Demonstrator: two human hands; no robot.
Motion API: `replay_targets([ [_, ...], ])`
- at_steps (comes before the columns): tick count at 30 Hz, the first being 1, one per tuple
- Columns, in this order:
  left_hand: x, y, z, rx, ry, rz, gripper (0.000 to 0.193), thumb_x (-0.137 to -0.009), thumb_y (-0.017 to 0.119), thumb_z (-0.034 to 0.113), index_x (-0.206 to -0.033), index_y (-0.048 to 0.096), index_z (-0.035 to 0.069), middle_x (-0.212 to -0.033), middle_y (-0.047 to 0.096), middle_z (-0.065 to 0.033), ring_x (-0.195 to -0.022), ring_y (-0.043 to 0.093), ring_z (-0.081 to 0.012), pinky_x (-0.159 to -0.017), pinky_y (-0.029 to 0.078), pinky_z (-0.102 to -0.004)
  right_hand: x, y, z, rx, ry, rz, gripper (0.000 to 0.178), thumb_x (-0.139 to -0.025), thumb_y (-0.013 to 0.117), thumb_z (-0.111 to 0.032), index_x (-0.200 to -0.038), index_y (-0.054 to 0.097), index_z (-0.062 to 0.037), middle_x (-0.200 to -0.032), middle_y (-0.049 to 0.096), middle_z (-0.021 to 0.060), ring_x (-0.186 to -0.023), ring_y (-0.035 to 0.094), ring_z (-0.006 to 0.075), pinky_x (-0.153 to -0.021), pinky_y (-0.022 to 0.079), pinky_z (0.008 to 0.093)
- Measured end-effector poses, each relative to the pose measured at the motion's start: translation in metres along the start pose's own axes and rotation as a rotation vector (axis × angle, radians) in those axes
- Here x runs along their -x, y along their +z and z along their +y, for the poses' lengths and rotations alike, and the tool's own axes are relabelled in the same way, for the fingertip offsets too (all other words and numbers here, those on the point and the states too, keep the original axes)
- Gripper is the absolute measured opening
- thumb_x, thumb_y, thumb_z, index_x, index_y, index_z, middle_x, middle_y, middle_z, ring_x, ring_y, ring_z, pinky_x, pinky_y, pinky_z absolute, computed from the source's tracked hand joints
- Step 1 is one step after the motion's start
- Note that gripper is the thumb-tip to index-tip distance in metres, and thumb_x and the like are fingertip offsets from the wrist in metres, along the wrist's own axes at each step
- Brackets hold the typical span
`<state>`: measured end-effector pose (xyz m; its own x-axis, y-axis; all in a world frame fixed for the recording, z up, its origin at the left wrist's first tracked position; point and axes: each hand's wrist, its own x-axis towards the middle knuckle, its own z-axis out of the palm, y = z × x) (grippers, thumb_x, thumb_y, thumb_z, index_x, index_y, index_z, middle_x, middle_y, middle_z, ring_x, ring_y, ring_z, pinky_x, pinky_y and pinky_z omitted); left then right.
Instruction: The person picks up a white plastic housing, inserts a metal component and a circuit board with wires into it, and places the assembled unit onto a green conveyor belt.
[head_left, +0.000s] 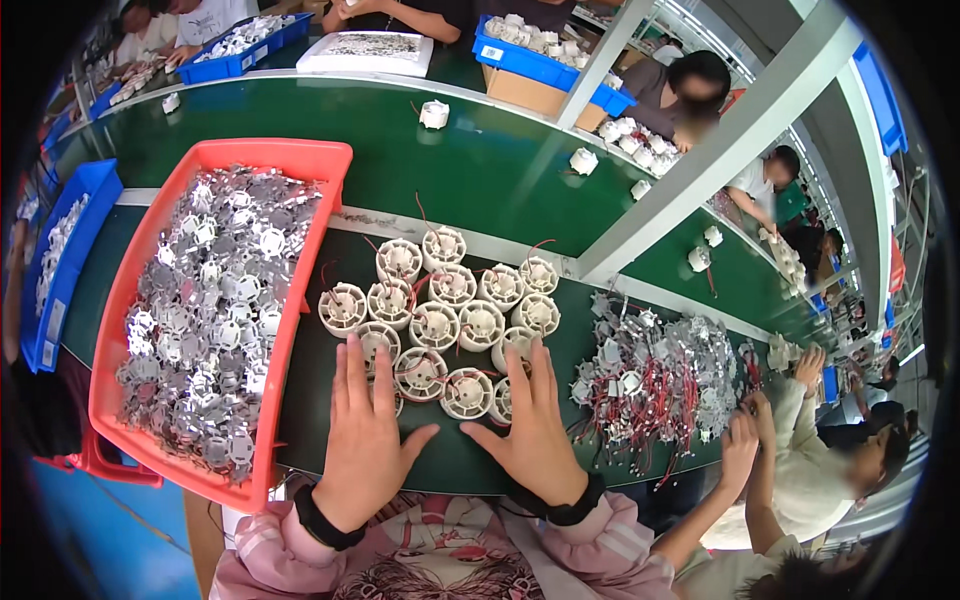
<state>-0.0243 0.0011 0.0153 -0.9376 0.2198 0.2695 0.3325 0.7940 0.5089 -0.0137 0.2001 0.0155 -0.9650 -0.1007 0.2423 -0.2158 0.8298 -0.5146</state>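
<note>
Both hands rest palm down at the near side of a cluster of several round white plastic housings (434, 326), which have ribbed tops and thin red wires. My left hand (367, 440) lies open, its fingertips over the housings at the cluster's left front. My right hand (535, 430) is also open, fingers stretched over the housings at the right front. The housings stand side by side on the dark green table (310, 430). Neither hand grips anything, and the fingers partly hide the housings beneath them.
At left, a red tray (330, 160) holds many silvery flat metal parts. To the right lies a heap of metal parts with red wires (650, 385), beside a co-worker's hands (742, 440). A green conveyor belt (380, 165) carries scattered white housings. A grey post (700, 160) rises behind.
</note>
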Motion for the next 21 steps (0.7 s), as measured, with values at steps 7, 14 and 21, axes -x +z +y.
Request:
replay_targets([
  [7, -0.016, -0.001, -0.019, 0.045, 0.051, -0.042, 0.096, -0.070, 0.079, 0.020, -0.143, 0.021, -0.002, -0.146, 0.017, -0.0314, -0.134, 0.024, -0.0467, -0.109, 0.028, -0.0463, -0.027, -0.012, 0.003, 0.189, -0.075, -0.104, 0.095, -0.069, 0.081, -0.029, -0.142, 0.027, -0.0008, -0.146, 0.020, 0.0300, -0.135, 0.024, 0.0451, -0.109, 0.027, 0.0464],
  [14, -0.023, -0.016, -0.017, 0.176, -0.154, 0.121, 0.087, -0.080, 0.072, 0.027, -0.138, 0.022, -0.012, -0.142, 0.017, -0.0384, -0.133, 0.024, -0.0488, -0.109, 0.028, -0.0460, -0.072, -0.045, 0.007, 0.019, -0.006, 0.009, 0.092, -0.077, 0.072, -0.046, -0.143, 0.027, 0.0000, -0.146, 0.022, 0.0317, -0.137, 0.026, 0.0400, -0.110, 0.026, 0.0423],
  [21, -0.042, 0.005, -0.025, 0.194, -0.197, 0.134, 0.080, -0.086, 0.066, 0.028, -0.139, 0.022, -0.011, -0.144, 0.020, -0.0354, -0.135, 0.025, -0.0445, -0.109, 0.028, -0.0420, -0.157, -0.016, 0.061, 0.229, 0.199, -0.163, 0.067, -0.090, 0.055, -0.042, -0.137, 0.037, 0.0028, -0.141, 0.035, 0.0273, -0.130, 0.037, 0.0389, -0.107, 0.030, 0.0402],
])
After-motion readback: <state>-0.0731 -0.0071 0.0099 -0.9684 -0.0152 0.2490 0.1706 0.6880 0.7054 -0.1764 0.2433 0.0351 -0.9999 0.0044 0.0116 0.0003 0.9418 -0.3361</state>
